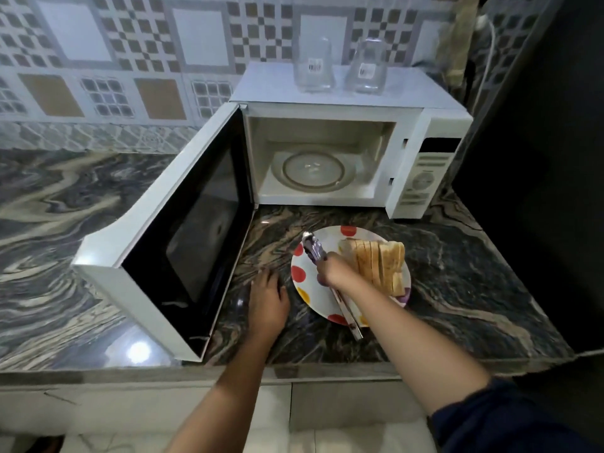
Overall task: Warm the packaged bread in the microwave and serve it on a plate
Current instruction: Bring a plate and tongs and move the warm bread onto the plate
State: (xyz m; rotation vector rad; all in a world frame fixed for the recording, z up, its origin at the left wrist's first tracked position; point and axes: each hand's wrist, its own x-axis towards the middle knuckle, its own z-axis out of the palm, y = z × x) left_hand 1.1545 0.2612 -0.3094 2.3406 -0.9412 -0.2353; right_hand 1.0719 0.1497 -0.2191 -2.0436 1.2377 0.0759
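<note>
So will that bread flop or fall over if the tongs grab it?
Probably floppy: the bread slices look thin and soft, so one would likely sag in the tongs. They stand on edge on the plate, so pulling one out may tip its neighbours.

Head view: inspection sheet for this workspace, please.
Surface: dark marbled countertop, glossy.
Job's things: microwave with door open and turntable empty; bread slices on the dotted plate in front of it.
Clutter: two glass jars on the microwave's top.
Grippers: left hand rests flat on the countertop; right hand grips tongs over the plate.
Cables: white cable at the wall, right of the microwave.
Surroundings: patterned tiled wall; dark panel on the right.
</note>
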